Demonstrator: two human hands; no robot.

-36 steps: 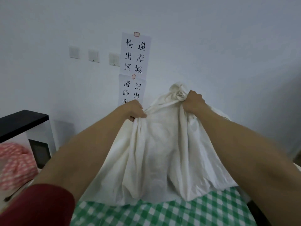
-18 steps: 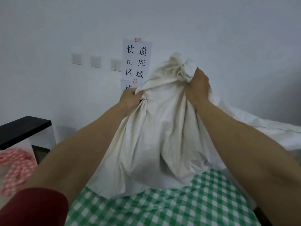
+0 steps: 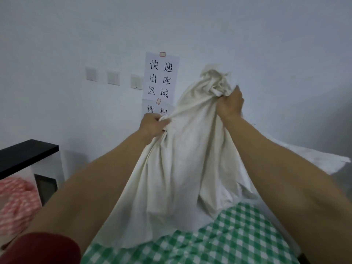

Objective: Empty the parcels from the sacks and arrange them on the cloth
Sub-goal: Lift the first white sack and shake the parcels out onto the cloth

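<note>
We are holding a cream-white cloth sack up by one bunched end. Its long axis is running steeply down from our grips to the green-and-white checked cloth spread below.

Our right grip is sitting higher, with its fingers curling tight round the gathered wad of fabric at the top. Our left grip is sitting lower and to the left, pinching a fold of the sack's side.

The sack's body is hanging beneath and between the two grips, toward us, and its lower edge is resting on the checked cloth. We are seeing no parcels. The fabric is hanging slack, and we cannot tell whether anything is inside or which end is the mouth.

We are judging this to be the tipping-out step. Whatever is left to come out is lying straight below the grips, so any lift or shake should be going up along that axis. The right grip, being the higher one, should be leading it.

A second white fabric sack is lying flat beyond our right forearm, apart from the one in our grips.
</note>
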